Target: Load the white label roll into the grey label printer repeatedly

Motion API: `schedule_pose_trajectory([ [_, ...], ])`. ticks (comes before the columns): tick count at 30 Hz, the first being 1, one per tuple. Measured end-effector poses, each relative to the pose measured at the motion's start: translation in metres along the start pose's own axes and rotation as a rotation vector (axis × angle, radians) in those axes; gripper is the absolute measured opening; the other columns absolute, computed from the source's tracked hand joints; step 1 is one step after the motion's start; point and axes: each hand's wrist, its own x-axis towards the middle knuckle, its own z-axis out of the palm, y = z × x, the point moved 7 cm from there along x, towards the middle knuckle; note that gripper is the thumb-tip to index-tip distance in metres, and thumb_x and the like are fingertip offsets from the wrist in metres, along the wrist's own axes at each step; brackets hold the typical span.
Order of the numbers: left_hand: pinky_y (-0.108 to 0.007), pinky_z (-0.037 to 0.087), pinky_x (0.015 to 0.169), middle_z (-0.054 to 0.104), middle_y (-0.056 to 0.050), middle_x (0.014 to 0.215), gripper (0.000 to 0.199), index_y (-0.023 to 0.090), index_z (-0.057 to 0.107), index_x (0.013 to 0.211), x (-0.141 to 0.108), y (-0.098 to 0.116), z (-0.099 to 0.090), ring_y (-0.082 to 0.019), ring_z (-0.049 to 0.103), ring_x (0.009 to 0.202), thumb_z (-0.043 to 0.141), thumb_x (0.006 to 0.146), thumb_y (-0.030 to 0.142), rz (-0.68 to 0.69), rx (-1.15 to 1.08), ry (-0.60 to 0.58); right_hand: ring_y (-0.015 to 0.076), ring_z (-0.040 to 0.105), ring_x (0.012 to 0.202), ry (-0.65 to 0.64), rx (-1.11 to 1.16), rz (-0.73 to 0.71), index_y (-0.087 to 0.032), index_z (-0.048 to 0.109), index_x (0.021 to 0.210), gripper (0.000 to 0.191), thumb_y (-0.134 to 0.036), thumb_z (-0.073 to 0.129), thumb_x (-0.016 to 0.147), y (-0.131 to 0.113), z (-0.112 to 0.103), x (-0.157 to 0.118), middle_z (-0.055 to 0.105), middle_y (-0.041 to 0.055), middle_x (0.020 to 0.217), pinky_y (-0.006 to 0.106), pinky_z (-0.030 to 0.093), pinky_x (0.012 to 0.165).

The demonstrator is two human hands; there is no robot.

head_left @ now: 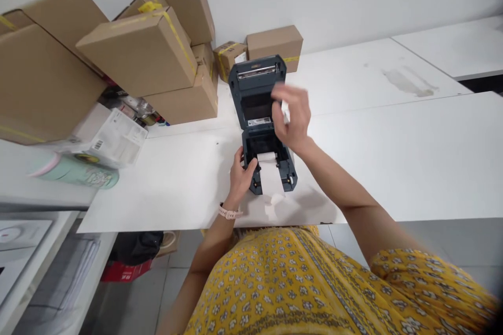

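- Principal object: a dark printer [255,127], opened, on the near part of the white surface [188,178], directly ahead of the person's body. Its raised lid [255,107] stands on the side toward the wall; its base [263,143] lies on the side toward the person.
- Long axis: lid and base together run away from the body, the far end set slightly to the left. A pale paper strip [271,178] follows much the same line, passing over the front of the base; its loose end curls near the edge of the surface.
- Left hand [240,175]: clamped on the left side of the base, thumb over the rim and the other fingers along the outer wall. It is the nearer hand to the base and the strip.
- Right hand [296,115]: raised, blurred, in front of the lid's right edge, and nearer the lid than the left hand is. Its fingers are curled, with thumb and forefinger apart; contact with the lid cannot be told.
- Key relation: from the right fingers, the open base and its strip lie lower, toward the person and a little to the left; the lid lies beside and behind those fingers.
- Surroundings: stacked cardboard boxes [137,52] at the left, and a smaller carton [275,43] behind the lid.
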Motion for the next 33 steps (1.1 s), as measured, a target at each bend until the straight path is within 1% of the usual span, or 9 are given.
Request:
schedule_pose_trajectory([
  [3,-0.051,0.047,0.116,0.06,-0.014,0.153,0.062,0.025,0.048,0.149,0.014,0.005,-0.001,-0.033,0.058,0.14,0.066,0.093,0.045,-0.005,0.093,0.023,0.0267,0.073,0.105,-0.433,-0.032,-0.096,-0.023,0.073,0.117,0.04,-0.03,0.035,0.107,-0.008,0.031,-0.043,0.079,0.0093,0.105,0.054,0.044,0.116],
  [5,-0.052,0.047,0.115,0.063,-0.012,0.15,0.062,0.026,0.05,0.148,0.022,0.008,-0.002,-0.033,0.061,0.137,0.068,0.09,0.039,-0.016,0.158,0.041,0.0279,0.074,0.1,-0.715,-0.094,-0.096,-0.018,0.071,0.129,0.042,-0.027,0.037,0.106,-0.004,0.049,-0.069,0.081,0.0115,0.1,0.055,0.04,0.118],
  [7,-0.053,0.047,0.115,0.064,-0.011,0.149,0.063,0.027,0.051,0.147,0.025,0.011,-0.002,-0.034,0.061,0.136,0.07,0.088,0.037,-0.017,0.193,0.053,0.0318,0.073,0.105,-0.859,-0.147,-0.092,-0.01,0.059,0.146,0.049,-0.027,0.039,0.105,0.002,0.058,-0.084,0.081,0.0163,0.102,0.057,0.036,0.12],
  [15,-0.057,0.044,0.118,0.059,-0.014,0.156,0.072,0.025,0.034,0.162,0.019,0.015,0.0,-0.036,0.059,0.141,0.059,0.095,0.035,0.028,0.235,0.002,0.0355,0.074,0.102,-1.033,-0.173,-0.15,0.004,0.031,0.162,0.066,-0.028,0.037,0.105,0.003,0.07,-0.098,0.079,0.0209,0.096,0.062,0.029,0.119],
  [21,-0.059,0.04,0.122,0.051,-0.016,0.163,0.08,0.023,0.018,0.169,0.023,0.006,0.001,-0.036,0.058,0.143,0.054,0.1,0.039,0.102,0.198,-0.041,0.0356,0.07,0.118,-1.135,0.0,-0.036,-0.011,0.05,0.156,0.061,-0.033,0.056,0.099,0.006,0.06,-0.093,0.078,0.0186,0.114,0.068,0.026,0.122],
  [25,-0.061,0.041,0.12,0.055,-0.015,0.16,0.079,0.027,0.021,0.168,0.022,0.003,-0.002,-0.036,0.059,0.142,0.054,0.1,0.05,0.109,0.163,-0.034,0.029,0.072,0.114,-1.069,0.464,0.153,-0.028,0.06,0.148,0.054,-0.047,0.064,0.097,0.01,0.034,-0.077,0.076,0.0095,0.124,0.061,0.044,0.114],
  [29,-0.061,0.041,0.12,0.053,-0.018,0.161,0.078,0.025,0.027,0.167,0.02,0.003,-0.002,-0.039,0.056,0.144,0.052,0.1,0.057,0.12,0.174,-0.036,0.0256,0.074,0.101,-0.656,0.891,0.458,-0.036,0.054,0.152,0.069,-0.063,0.068,0.09,0.045,-0.018,-0.079,0.073,0.0073,0.13,0.05,0.059,0.092],
  [31,-0.06,0.042,0.119,0.055,-0.018,0.159,0.078,0.025,0.029,0.166,0.02,0.004,-0.002,-0.039,0.057,0.143,0.05,0.1,0.059,0.126,0.18,-0.039,0.0258,0.074,0.094,-0.448,0.935,0.592,-0.038,0.055,0.151,0.08,-0.072,0.073,0.081,0.072,-0.047,-0.097,0.074,0.0078,0.128,0.054,0.059,0.094],
  [33,-0.059,0.044,0.116,0.06,-0.016,0.155,0.075,0.028,0.033,0.165,0.021,0.005,-0.003,-0.038,0.06,0.139,0.051,0.1,0.06,0.128,0.185,-0.028,0.027,0.074,0.092,-0.347,0.91,0.7,-0.037,0.059,0.146,0.084,-0.075,0.078,0.073,0.094,-0.068,-0.123,0.076,0.0076,0.117,0.056,0.058,0.097],
])
